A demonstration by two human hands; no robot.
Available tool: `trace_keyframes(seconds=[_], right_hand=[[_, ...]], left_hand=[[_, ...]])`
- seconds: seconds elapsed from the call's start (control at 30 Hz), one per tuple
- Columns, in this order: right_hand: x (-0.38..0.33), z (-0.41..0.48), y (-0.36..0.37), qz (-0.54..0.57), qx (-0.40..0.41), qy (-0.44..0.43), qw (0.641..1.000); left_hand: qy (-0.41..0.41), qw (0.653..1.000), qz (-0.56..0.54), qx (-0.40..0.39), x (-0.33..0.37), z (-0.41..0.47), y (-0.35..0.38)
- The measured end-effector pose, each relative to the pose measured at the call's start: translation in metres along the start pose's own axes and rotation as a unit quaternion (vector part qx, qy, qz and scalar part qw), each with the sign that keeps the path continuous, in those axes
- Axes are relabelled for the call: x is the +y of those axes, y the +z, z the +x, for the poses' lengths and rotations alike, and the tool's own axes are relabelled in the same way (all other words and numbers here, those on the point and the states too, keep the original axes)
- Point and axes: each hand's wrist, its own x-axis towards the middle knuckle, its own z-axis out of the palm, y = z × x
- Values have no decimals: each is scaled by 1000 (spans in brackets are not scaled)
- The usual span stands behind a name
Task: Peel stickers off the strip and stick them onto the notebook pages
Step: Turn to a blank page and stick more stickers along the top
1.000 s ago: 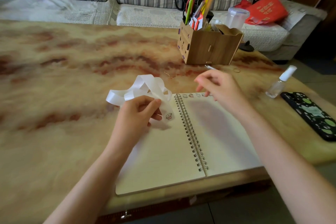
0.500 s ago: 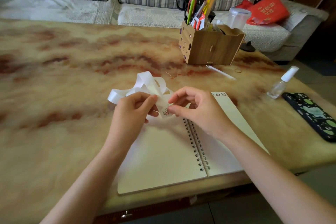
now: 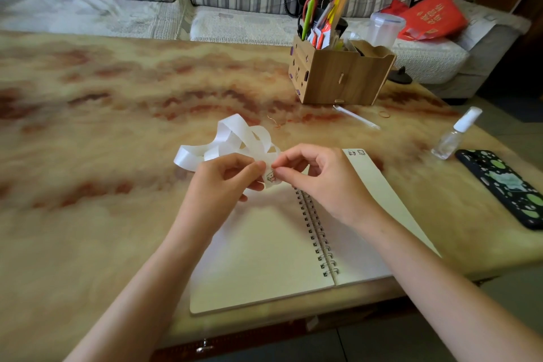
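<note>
Left hand (image 3: 223, 182) pinching white sticker strip (image 3: 235, 141); right hand (image 3: 320, 182) pinching its sticker (image 3: 271, 177), above open notebook (image 3: 264, 258), near table edge.

Right hand (image 3: 320, 182) moved off the top of the notebook's (image 3: 264, 258) right page, over to the strip (image 3: 232, 141) held by the left hand (image 3: 223, 185). Its fingertips (image 3: 277, 169) now pinch at the sticker (image 3: 271, 177), touching the left thumb.
</note>
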Motion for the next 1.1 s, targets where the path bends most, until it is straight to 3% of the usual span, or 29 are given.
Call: trace_keyframes(seconds=[0.43,0.8,0.97,1.1], right_hand=[[-8,-2,1,-34,7,-1,999],[-1,-2,2,-133,0,-34,991],[-5,-1,-2,-66,-6,-28,997],[-9,6,-11,42,25,40,998]], left_hand=[[12,1000,9,24,1,-3,2],[-14,999,13,28,-1,-3,3],[-12,999,12,28,0,-2,3],[-11,999,16,32,-2,-1,2]])
